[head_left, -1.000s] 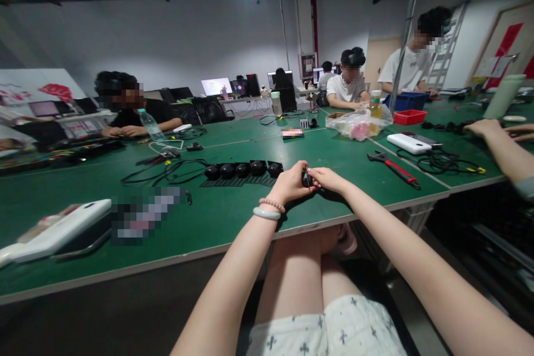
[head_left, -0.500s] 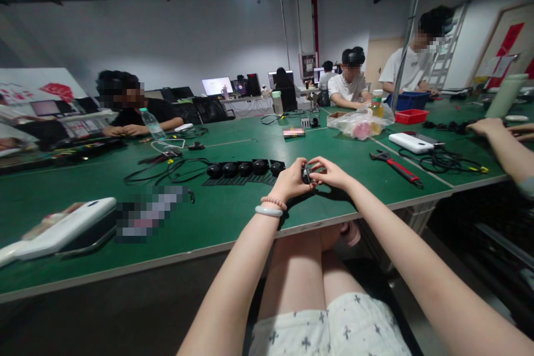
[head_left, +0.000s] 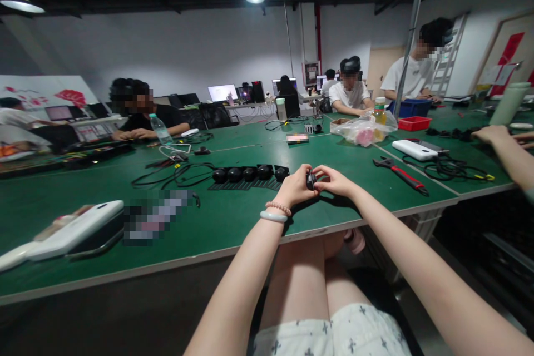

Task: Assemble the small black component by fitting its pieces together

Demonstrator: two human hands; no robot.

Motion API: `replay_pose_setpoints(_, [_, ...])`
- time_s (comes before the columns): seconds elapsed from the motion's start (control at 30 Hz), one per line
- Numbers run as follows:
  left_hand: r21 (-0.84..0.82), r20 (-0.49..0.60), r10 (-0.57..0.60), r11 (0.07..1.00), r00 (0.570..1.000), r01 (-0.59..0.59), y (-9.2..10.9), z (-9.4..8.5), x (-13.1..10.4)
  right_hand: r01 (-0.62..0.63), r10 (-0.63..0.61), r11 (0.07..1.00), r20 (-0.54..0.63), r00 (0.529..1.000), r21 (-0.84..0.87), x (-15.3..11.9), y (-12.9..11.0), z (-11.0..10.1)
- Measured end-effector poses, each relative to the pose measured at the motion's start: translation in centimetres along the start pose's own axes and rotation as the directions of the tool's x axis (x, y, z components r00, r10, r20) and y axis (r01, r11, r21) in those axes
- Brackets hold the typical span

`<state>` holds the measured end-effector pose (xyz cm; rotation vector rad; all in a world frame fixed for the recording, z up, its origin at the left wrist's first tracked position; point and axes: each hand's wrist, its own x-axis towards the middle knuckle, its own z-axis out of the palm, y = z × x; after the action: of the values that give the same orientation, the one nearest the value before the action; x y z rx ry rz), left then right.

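Note:
Between my hands, just above the green table, is a small black part, mostly covered by fingers. My left hand, with a beaded bracelet and a pale bangle at the wrist, is closed around its left side. From the right, the fingertips of my right hand pinch the same part. To the left of my hands lies a row of round black parts on a dark ribbed strip; its right end comes close to my left hand.
An adjustable wrench with red-black handles lies to the right, near a white power bank and black cables. A white phone-like device is at left. Behind are a plastic bag, a red tray and several people. A co-worker's hand rests at far right.
The view has shifted slightly, so everything sits a little lower and to the right. Both hands stay on the small black part, with only slight finger movement.

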<state>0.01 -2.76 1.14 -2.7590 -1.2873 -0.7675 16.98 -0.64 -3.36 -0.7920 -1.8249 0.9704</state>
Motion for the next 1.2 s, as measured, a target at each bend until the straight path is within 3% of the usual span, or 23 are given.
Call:
replay_pose_setpoints(0.5, [-0.007, -0.058, 0.044, 0.999, 0.997, -0.045, 0.3, 0.3, -0.1, -0.057, 0.057, 0.998, -0.029, 0.998, 0.012, 0.4, 0.9, 0.3])
replay_pose_setpoints(0.77, [0.023, -0.027, 0.019, 1.0, 0.999, -0.018, -0.3, 0.6, 0.1, -0.066, 0.063, 0.997, 0.072, 0.995, 0.032, -0.3, -0.8, -0.2])
replay_pose_setpoints(0.97, [0.029, -0.023, -0.003, 1.0, 1.0, 0.004, -0.3, 0.5, 0.2, -0.097, 0.084, 0.988, 0.112, 0.99, 0.123, -0.2, -0.6, -0.2])
replay_pose_setpoints(1.2, [0.042, -0.024, -0.006, 0.999, 1.0, 0.007, -0.3, 0.7, 0.2, -0.094, 0.078, 0.985, 0.11, 0.991, 0.145, -0.3, -0.8, -0.1])
